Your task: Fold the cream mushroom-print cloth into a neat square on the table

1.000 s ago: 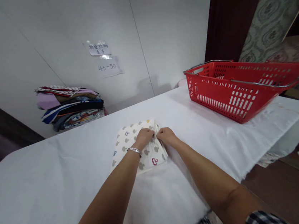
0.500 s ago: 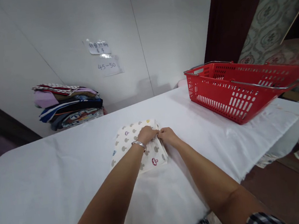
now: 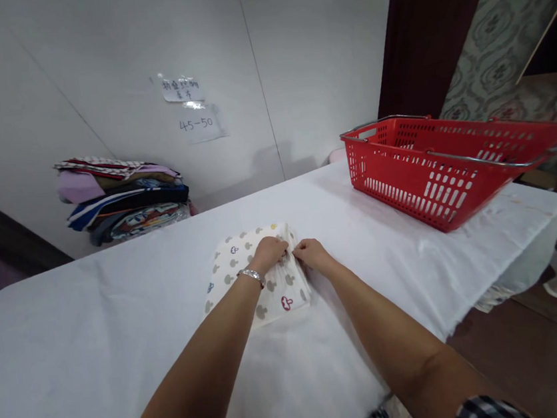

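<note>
Both the left hand (image 3: 269, 251) and right hand (image 3: 310, 254) pinch the right edge of the cloth (image 3: 245, 266), already folded small on the table (image 3: 122, 334), apparently needing only a last tidy.

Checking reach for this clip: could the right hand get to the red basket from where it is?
Probably yes. The right hand rests at the folded cloth, and only bare table lies between it and the basket.
</note>
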`<state>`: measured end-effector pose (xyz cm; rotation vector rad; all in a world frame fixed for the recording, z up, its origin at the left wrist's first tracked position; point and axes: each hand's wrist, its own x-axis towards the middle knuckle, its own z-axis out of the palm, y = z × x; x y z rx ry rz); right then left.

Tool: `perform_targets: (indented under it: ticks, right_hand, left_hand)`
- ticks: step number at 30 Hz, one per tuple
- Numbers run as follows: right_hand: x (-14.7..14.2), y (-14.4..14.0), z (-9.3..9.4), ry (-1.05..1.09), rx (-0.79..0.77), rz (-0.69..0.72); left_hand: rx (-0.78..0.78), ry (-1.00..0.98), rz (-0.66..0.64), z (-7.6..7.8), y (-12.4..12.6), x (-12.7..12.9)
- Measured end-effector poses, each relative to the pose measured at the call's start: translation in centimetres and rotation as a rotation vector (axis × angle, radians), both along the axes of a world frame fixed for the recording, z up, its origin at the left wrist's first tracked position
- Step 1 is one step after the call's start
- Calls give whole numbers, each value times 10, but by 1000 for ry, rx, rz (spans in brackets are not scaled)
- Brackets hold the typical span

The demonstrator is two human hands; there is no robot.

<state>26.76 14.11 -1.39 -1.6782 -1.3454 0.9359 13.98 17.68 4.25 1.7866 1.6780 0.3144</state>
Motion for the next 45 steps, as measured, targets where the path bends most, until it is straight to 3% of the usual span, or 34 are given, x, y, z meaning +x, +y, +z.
perform_targets:
  ticks: [11,19,30,45]
  right_hand:
    - [-2,3,-2,-19,28,22]
    - [0,4,-5,29,28,36]
    - [-2,-3,7,286,-81,78]
    - [0,3,-2,395,-80,72]
  left_hand:
    - [31,24,-26,-4,2,1]
    - [93,211,-91,-5,6,9]
    - [61,325,-58,-16,22,13]
    - [-39,102,13,-11,11,8]
